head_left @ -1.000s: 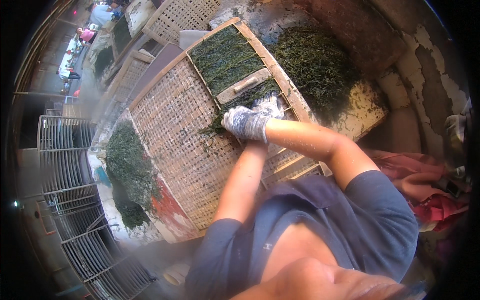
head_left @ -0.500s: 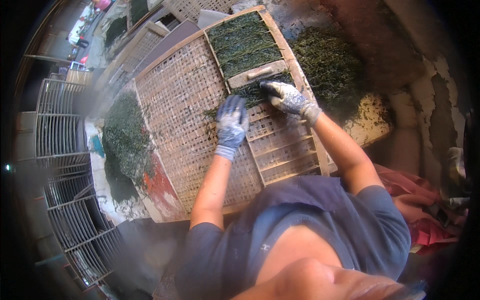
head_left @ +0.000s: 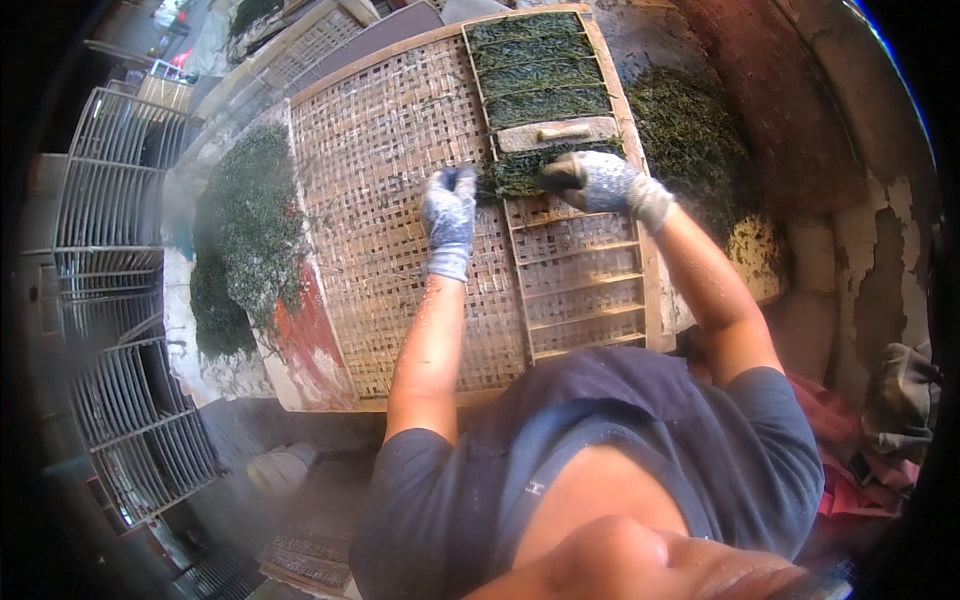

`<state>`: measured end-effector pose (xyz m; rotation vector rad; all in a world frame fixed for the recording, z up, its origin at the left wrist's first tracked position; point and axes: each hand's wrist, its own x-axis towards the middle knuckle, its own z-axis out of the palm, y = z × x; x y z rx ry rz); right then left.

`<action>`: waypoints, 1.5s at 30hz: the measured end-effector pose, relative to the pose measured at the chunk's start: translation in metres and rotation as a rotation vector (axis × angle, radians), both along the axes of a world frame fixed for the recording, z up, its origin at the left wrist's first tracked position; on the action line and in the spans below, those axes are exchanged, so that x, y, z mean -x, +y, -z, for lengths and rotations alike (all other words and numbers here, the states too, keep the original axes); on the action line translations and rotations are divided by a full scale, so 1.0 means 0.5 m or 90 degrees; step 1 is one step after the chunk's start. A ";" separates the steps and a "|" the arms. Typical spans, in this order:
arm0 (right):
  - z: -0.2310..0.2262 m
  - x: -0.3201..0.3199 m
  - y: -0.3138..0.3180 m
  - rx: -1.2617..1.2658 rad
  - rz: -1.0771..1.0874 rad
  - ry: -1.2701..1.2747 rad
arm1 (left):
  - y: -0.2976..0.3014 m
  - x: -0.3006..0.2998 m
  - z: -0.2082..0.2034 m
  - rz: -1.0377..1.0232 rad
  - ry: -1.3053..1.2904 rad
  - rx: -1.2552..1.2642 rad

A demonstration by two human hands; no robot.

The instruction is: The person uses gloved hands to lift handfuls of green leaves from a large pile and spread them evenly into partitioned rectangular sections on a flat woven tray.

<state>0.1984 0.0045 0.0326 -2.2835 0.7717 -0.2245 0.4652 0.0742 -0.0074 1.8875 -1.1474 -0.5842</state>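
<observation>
Both my hands wear grey-white gloves with dark fingertips. My left hand (head_left: 449,222) is over the woven mat (head_left: 385,200), left of the wooden slatted frame (head_left: 522,290). Its fingers are curled together; what they hold, if anything, cannot be made out. My right hand (head_left: 600,183) bends over the frame, closed fingertips at a row of dark green stringy strands (head_left: 520,180). Anything inside its grip is hidden. Just beyond it, a flat board with a bar handle (head_left: 560,134) lies across the frame. More green strands (head_left: 545,65) fill the frame's far sections; the near ones show bare mat.
A pile of green strands (head_left: 245,225) lies left of the mat, and another heap (head_left: 690,135) lies to the right of the frame. Metal racks (head_left: 110,240) stand at the far left. A peeling wall (head_left: 885,240) is at the right, with red cloth (head_left: 815,400) below it.
My left hand has gone from flat with fingers extended to curled. The right hand stays by the green row below the board. The whole view has shifted slightly.
</observation>
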 end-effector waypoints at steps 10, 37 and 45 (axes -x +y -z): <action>0.027 0.033 0.014 0.107 -0.098 0.176 | 0.089 0.029 0.075 0.209 -0.423 0.138; 0.038 -0.339 -0.057 0.220 -0.206 0.514 | 0.006 0.206 0.177 0.376 -0.332 -0.075; 0.208 -0.067 -0.145 -0.291 -0.028 -0.134 | 0.001 0.175 0.116 0.524 -0.433 -0.163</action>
